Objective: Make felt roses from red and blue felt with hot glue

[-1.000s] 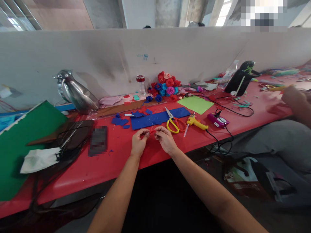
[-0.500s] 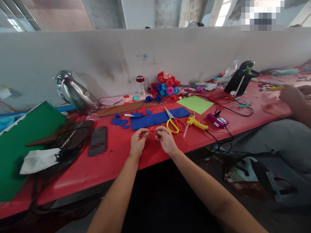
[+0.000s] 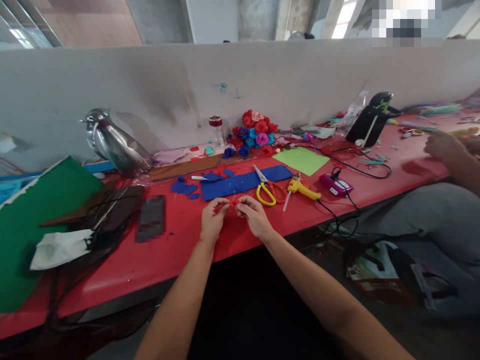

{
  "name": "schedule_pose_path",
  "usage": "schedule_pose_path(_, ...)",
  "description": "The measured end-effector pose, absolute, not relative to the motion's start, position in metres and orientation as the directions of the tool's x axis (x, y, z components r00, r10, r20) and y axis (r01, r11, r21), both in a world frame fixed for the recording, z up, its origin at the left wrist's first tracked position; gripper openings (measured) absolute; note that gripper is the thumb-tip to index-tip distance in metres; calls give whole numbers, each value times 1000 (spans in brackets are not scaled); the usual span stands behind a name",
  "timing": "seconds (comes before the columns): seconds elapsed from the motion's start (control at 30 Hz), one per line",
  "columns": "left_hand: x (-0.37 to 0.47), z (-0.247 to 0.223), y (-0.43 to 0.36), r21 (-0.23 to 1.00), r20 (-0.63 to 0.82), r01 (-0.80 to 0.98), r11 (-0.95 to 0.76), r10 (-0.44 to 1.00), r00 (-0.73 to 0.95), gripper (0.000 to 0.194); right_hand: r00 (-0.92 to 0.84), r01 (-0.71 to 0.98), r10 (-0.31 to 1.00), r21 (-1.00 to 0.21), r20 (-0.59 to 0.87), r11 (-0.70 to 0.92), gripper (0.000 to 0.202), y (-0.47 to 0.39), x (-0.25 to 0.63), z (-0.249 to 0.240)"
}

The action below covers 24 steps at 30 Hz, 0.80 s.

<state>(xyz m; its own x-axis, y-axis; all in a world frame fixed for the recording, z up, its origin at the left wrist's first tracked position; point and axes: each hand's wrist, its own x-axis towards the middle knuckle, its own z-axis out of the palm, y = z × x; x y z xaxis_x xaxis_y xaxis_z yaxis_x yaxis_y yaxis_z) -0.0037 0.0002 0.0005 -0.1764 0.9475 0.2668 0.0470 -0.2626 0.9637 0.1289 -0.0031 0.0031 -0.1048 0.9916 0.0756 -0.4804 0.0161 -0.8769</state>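
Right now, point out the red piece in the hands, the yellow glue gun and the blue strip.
Red piece [image 3: 234, 202], head view: its exposed middle.
Yellow glue gun [image 3: 302, 188], head view: its body.
Blue strip [image 3: 240, 184], head view: its flat upper surface.

My bare R hand [image 3: 254, 216] is now a bit closer to my bare L hand [image 3: 212, 220], so gap b/w fingertips is narrower; small crumpled red piece [image 3: 234, 202] there looks more bunched vs. earlier strip shape. Far R, co-worker's bare hand [image 3: 440, 146] has shifted L; blurry yellowish item [image 3: 466, 132] now shows on its other side.
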Motion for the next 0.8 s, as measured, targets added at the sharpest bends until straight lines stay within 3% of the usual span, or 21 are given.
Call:
schedule_pose_path(0.53,-3,-1,1,976,183,-95,-198,972,-146,12,-119,-480,991,-877,68,2,11,-2,129,0)
schedule_pose_path(0.8,-3,-1,1,972,184,-118,-203,972,-149,12,-109,-467,988,-883,106,44,19,-4,129,4)
